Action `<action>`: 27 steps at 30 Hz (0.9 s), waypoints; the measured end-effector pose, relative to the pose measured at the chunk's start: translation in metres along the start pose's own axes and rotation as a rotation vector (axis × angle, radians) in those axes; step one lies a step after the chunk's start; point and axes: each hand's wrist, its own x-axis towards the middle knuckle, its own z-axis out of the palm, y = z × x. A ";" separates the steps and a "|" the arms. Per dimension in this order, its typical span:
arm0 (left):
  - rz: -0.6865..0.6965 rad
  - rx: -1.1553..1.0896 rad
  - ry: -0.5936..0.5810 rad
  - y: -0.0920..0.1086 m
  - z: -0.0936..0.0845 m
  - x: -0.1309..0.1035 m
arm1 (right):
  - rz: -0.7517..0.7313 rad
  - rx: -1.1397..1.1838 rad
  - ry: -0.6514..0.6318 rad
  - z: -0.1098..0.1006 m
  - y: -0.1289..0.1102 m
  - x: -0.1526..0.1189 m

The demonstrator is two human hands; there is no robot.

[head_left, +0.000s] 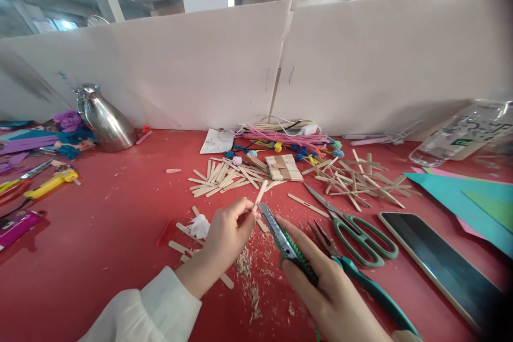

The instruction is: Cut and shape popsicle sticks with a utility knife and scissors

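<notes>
Near the middle of the red table, my left hand (232, 230) pinches a wooden craft stick (261, 193) that points up and away. My right hand (320, 278) is wrapped round a box cutter (287, 240) with a green and black handle. The cutter's blade end reaches close to the stick, just right of my left fingertips; whether it touches I cannot tell. Wood shavings (253, 291) lie scattered below, between the two hands. Several loose sticks (181, 248) and a crumpled white tissue (199, 226) lie left of and partly beneath my left forearm.
Scissors (363, 239), pliers (377, 291) and a phone (436, 264) lie at right. Farther back are piles of craft sticks (224, 175) and pink pipe cleaners (284, 138). A metal jug (106, 120), a yellow glue gun (50, 184) and a plastic bottle (449, 136) flank them.
</notes>
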 end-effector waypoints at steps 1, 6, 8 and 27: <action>0.005 0.019 0.004 0.001 0.000 0.000 | -0.036 -0.044 -0.001 -0.001 0.001 0.000; 0.025 0.085 0.001 0.005 0.002 -0.002 | -0.186 -0.251 -0.015 -0.004 0.006 0.000; -0.002 0.102 -0.012 0.004 0.004 -0.002 | -0.213 -0.307 -0.009 -0.004 0.008 0.002; -0.095 -0.063 -0.083 0.008 0.001 -0.002 | -0.513 -1.002 0.183 -0.008 0.013 -0.010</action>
